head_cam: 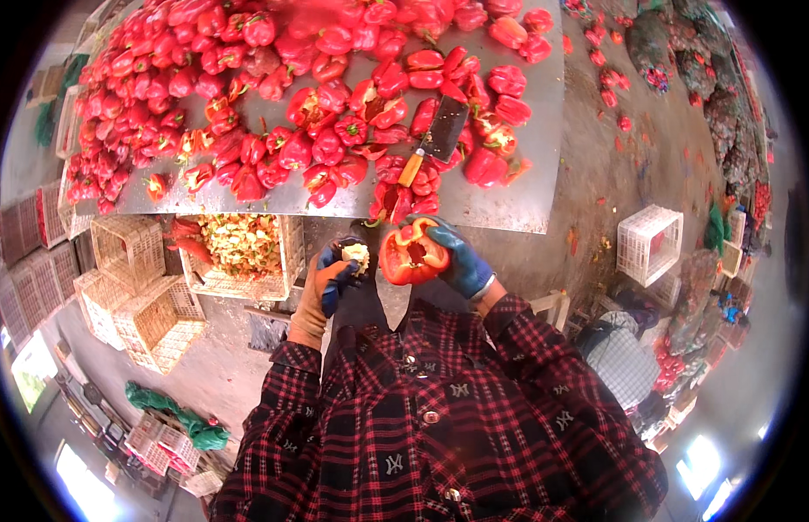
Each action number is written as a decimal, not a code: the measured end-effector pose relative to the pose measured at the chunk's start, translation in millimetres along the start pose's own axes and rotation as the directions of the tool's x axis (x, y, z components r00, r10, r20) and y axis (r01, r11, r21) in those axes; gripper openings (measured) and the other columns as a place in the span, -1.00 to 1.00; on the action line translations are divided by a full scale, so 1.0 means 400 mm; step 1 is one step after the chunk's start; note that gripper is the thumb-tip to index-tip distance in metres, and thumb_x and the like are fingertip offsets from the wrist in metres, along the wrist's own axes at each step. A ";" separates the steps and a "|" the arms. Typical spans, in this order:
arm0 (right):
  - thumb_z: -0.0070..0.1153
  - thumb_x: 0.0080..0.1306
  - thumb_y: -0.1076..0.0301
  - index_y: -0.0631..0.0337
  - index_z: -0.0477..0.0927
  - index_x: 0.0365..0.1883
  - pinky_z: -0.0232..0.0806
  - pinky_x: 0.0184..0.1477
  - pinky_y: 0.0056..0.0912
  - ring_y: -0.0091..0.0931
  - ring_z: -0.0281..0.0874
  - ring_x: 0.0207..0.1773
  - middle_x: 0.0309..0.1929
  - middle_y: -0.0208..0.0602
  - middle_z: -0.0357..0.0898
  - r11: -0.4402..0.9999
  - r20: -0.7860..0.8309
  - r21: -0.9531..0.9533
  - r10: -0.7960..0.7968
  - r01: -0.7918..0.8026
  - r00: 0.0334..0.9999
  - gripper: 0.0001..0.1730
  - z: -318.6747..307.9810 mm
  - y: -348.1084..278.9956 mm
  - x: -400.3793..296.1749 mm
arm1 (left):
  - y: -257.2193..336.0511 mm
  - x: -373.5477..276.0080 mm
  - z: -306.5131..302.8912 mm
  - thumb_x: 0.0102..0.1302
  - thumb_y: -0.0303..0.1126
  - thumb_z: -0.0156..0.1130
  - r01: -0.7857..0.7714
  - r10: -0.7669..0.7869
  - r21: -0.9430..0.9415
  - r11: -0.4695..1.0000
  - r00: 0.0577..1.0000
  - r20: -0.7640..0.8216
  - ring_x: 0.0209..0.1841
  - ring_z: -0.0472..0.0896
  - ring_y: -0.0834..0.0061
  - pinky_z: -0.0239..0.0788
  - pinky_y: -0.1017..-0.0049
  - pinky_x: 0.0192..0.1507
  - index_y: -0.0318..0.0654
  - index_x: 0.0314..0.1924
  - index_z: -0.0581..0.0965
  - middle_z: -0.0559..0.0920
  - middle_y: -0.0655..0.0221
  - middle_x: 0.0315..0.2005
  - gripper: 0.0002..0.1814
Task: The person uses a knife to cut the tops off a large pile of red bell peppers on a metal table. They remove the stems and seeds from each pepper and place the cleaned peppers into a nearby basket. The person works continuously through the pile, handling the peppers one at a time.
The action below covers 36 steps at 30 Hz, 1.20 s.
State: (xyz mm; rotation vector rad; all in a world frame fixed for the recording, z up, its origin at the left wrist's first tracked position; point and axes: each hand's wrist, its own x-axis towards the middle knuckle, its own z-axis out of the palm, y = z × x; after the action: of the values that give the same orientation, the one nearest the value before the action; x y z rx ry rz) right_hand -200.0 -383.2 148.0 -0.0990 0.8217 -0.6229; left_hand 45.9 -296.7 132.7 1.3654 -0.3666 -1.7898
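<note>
My left hand (331, 279), in a blue-coated glove, holds a pale, seedy bell pepper core (355, 256) in its fingers. In a similar glove, my right hand (462, 251) grips a hollowed red bell pepper (411, 260), its cut opening facing up towards me. Both hands are just in front of the near edge of a metal table (509, 212). A cleaver (447, 129) with a wooden handle rests on halved red peppers (404, 189) beyond my right hand. Whole peppers (183, 81) are heaped at the table's far left.
Left of my legs, a plastic crate (290, 261) holds pepper cores and scraps (241, 245). More crates (160, 320) are stacked farther left. Another crate (649, 245) stands on the floor at right, near a seated person (620, 359). Filled mesh sacks (695, 72) line the far right.
</note>
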 end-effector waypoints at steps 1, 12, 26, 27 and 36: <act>0.07 0.33 0.27 0.27 0.42 0.18 0.37 0.20 -0.32 -0.41 0.51 0.14 0.10 -0.24 0.52 0.999 0.007 -0.043 -0.008 0.008 1.000 -0.52 -0.001 0.000 0.001 | -0.008 0.009 -0.017 0.27 -0.47 0.21 0.038 -0.036 0.054 0.998 0.999 -0.033 -0.25 0.60 0.59 0.46 0.57 -0.19 -0.38 0.01 0.53 0.65 0.40 -0.25 -0.69; 0.04 0.33 0.25 0.28 0.38 0.22 0.30 0.27 -0.30 -0.40 0.45 0.21 0.13 -0.23 0.48 0.812 0.080 -0.564 -0.124 0.147 0.989 -0.48 0.016 0.078 0.020 | -0.225 -0.070 -0.214 0.27 -0.41 0.25 0.246 -0.326 -0.366 0.898 0.929 -0.176 -0.24 0.64 0.45 0.54 0.46 -0.24 -0.34 0.11 0.46 0.65 0.26 -0.18 -0.59; -0.02 0.43 0.21 0.29 0.41 0.18 0.33 0.20 -0.41 -0.49 0.48 0.14 0.10 -0.26 0.51 0.936 -0.023 -0.352 0.011 -0.018 1.000 -0.55 -0.017 0.133 0.114 | 0.018 -0.070 -0.050 0.22 -0.30 0.33 -0.395 0.586 0.896 0.203 0.782 0.212 -0.04 0.57 0.19 0.43 0.30 0.02 -0.23 0.03 0.54 0.59 0.09 -0.12 -0.61; 0.02 0.40 0.18 0.30 0.41 0.18 0.33 0.19 -0.41 -0.49 0.47 0.14 0.10 -0.25 0.50 0.940 -0.047 -0.337 0.037 -0.051 0.998 -0.52 0.017 0.130 0.110 | 0.041 -0.062 -0.003 0.18 -0.28 0.35 -0.377 0.514 0.910 0.175 0.823 0.242 -0.03 0.56 0.15 0.42 0.26 0.02 -0.23 0.03 0.55 0.60 0.08 -0.13 -0.58; 0.13 0.32 0.19 0.31 0.46 0.14 0.33 0.11 -0.45 -0.51 0.48 0.04 0.02 -0.29 0.52 0.778 -0.061 -0.624 -0.144 0.075 0.988 -0.49 0.000 0.128 0.099 | -0.090 0.008 0.081 0.10 -0.33 0.32 -0.147 0.447 0.895 0.422 0.892 -0.064 -0.18 0.60 0.02 0.44 0.19 -0.13 -0.27 -0.16 0.60 0.64 0.00 -0.27 -0.70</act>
State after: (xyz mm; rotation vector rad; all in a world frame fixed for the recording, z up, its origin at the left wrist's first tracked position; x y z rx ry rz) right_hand -155.0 -363.1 105.9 -0.7316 1.1094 -0.4447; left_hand 0.9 -285.1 118.4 2.0539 -1.4340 -1.0041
